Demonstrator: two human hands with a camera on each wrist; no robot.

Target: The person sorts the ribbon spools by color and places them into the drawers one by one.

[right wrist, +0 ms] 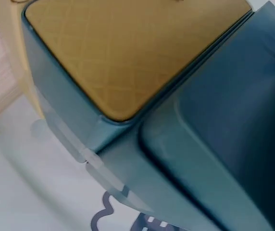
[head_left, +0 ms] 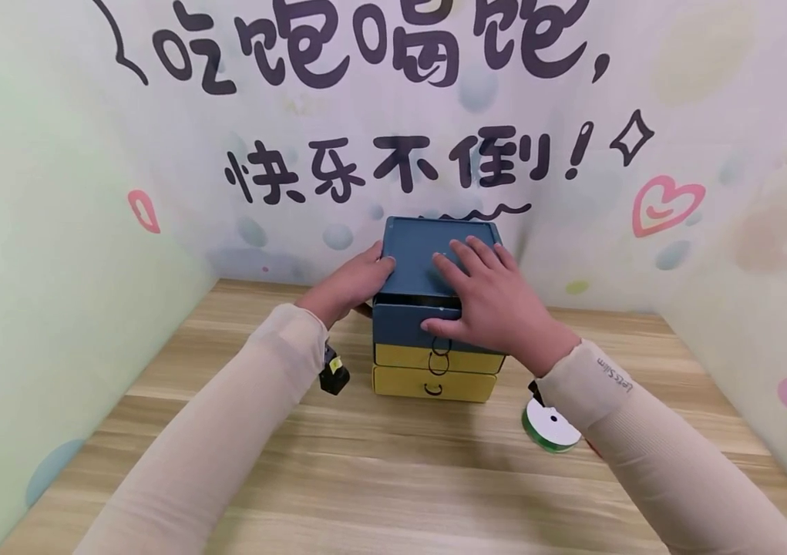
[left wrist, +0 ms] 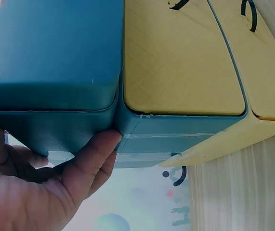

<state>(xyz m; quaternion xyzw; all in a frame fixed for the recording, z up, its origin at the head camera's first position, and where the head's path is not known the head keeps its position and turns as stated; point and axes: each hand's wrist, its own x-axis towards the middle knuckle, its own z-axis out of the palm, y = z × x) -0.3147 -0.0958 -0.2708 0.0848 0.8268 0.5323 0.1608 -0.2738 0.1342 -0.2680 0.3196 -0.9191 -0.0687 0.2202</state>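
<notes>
A stack of small drawer boxes stands on the table, with a blue box [head_left: 417,247] on top and yellow drawers [head_left: 400,383] with black ring pulls below. The blue drawer front [head_left: 403,324] sticks out slightly, a dark gap showing behind its top edge. My left hand [head_left: 350,284] rests against the blue box's left side, thumb at the top edge. In the left wrist view, its fingertips [left wrist: 109,139] touch near the seam between blue and yellow levels. My right hand [head_left: 500,304] lies with fingers spread over the top, thumb across the blue front. The right wrist view shows no hand.
A ribbon spool [head_left: 551,424] with a white face and green edge lies on the wooden table [head_left: 365,478], near the right wrist. A decorated wall [head_left: 310,231] with black lettering stands behind the stack. Pale walls flank both sides.
</notes>
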